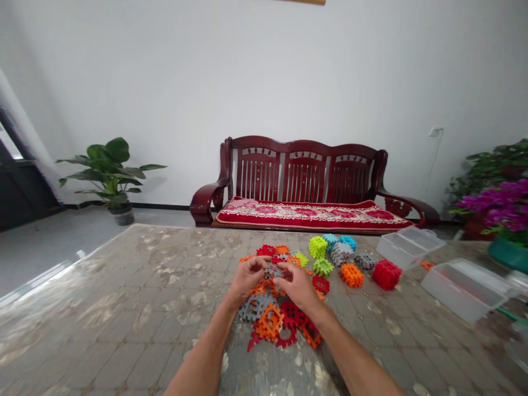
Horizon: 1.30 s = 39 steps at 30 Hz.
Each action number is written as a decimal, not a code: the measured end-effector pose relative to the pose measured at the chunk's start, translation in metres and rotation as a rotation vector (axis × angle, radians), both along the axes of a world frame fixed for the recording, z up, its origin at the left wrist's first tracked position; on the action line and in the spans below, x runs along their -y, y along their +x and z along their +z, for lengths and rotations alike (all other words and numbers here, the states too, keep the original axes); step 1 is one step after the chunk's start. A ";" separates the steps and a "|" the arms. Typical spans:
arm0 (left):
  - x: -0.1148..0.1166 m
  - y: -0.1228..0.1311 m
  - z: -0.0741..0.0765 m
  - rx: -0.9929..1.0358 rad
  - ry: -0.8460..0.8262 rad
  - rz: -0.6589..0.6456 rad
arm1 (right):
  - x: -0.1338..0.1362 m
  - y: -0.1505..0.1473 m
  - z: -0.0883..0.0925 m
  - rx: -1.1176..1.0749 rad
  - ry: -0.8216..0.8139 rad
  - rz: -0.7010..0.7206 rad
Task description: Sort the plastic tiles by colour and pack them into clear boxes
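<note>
The left hand [247, 276] and the right hand [295, 285] are close together in front of the body, fingers curled inward and pinching a grey plastic piece [272, 272] between them; how much of it each hand grips is partly hidden by the fingers. Directly under and just in front of the hands lies a loose heap of flat interlocking pieces [268, 322] in red, orange and grey; more red and orange pieces [268, 251] lie just beyond the fingers. Beyond the right hand stands a row of built-up chunky blocks: a lime green block [318, 247], a grey block [342, 253], an orange block [352, 275] and a red block [386, 274]; a few blue ones [347, 242] sit behind them. Further right of the hands are two clear plastic boxes [464, 290], with their lids or rims catching the light; everything rests on a mottled tabletop [124, 286]. Well ahead of the hands are a dark red wooden bench [305, 170] with a floral cushion, and a potted plant [109, 170] to the left.
</note>
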<state>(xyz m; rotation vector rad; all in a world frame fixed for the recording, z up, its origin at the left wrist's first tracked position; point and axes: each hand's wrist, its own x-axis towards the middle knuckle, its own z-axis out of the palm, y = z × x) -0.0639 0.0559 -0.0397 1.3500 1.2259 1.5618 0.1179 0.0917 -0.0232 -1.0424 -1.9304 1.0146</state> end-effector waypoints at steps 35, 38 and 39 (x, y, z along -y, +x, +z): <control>0.005 -0.045 -0.020 -0.400 -0.271 0.580 | -0.005 0.098 -0.009 0.569 0.286 -0.205; 0.005 -0.045 -0.020 -0.440 -0.288 0.569 | 0.001 0.093 -0.001 0.692 0.305 -0.220; 0.005 -0.046 -0.020 -0.450 -0.294 0.566 | 0.002 0.091 0.000 0.725 0.306 -0.217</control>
